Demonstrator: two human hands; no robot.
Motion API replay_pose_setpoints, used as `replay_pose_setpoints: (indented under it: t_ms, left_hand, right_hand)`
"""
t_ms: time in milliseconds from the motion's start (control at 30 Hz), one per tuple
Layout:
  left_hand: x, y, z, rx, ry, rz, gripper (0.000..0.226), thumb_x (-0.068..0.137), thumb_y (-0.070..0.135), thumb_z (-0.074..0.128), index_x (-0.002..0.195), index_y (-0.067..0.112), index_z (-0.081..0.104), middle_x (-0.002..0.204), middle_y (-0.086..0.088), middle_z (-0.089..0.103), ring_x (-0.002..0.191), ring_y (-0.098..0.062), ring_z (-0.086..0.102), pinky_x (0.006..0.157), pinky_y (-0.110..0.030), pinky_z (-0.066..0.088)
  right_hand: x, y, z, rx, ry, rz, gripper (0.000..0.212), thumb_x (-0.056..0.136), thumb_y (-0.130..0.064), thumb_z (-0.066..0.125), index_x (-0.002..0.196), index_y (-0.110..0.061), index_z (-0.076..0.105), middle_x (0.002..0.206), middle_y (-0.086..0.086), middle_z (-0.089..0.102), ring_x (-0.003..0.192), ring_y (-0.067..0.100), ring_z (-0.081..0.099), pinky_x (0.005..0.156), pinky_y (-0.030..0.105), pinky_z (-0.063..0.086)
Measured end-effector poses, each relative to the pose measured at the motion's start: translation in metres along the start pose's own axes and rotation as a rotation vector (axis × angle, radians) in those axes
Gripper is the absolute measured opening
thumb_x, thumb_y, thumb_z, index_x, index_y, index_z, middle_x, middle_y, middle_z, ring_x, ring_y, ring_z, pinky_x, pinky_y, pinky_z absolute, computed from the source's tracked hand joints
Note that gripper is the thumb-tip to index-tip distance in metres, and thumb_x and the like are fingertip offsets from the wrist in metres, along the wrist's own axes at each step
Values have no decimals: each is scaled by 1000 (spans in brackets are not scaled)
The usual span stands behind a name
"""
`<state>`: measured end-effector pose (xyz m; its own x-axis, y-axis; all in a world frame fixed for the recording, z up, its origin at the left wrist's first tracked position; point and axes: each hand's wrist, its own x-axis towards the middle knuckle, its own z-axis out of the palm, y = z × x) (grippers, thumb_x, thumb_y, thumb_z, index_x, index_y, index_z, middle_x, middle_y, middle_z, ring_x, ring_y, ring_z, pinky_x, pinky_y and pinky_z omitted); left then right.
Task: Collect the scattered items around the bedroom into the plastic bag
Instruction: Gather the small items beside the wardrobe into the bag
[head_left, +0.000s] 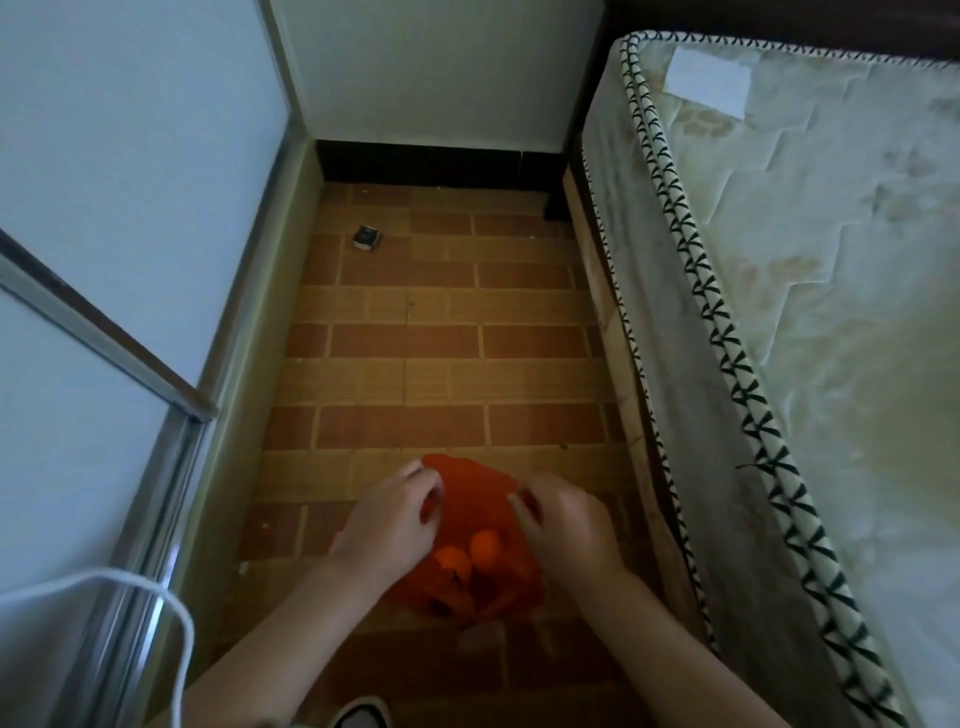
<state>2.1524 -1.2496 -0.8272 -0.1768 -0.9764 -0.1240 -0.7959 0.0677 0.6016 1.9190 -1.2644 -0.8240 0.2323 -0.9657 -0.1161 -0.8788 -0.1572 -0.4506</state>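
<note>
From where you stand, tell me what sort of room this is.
Probably a bedroom: a bare quilted mattress fills the right side, with a narrow strip of brick-pattern floor between it and pale panelled doors, perhaps a wardrobe.

This is a bedroom in a home — a narrow strip of floor beside a bed. To the right of the right hand (566, 530) runs a bare quilted mattress (810, 291) with dark-and-white braided piping along its edge and a white label (709, 83) near its far corner, resting on a wooden bed frame (608, 332). Under and beyond both hands lies a brick-pattern tiled floor (441, 343) — ending at a dark skirting board (441, 163) below a pale wall (441, 67). To the left of the left hand (389, 519) stand frosted panels in a metal frame (156, 525), like a sliding door.
</note>
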Motion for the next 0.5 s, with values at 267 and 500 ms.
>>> replay_pose_setpoints:
  t_ms: [267, 500]
  left_hand:
    - [-2, -56, 81, 383, -56, -40, 35, 64, 36, 85, 93, 23, 69, 97, 0, 62, 94, -28, 65, 69, -44, 56]
    - [-24, -91, 142, 352, -137, -97, 31, 85, 49, 61, 105, 27, 68, 110, 4, 58, 108, -21, 58, 82, -41, 51]
  right_hand:
    - [3, 33, 61, -483, -151, -551, 20, 79, -33, 71, 94, -20, 73, 132, 8, 65, 123, 29, 61, 101, 48, 53]
    - [17, 70, 79, -508, -439, -454, 24, 89, -28, 65, 108, -14, 72, 131, 8, 65, 125, 28, 61, 104, 40, 50]
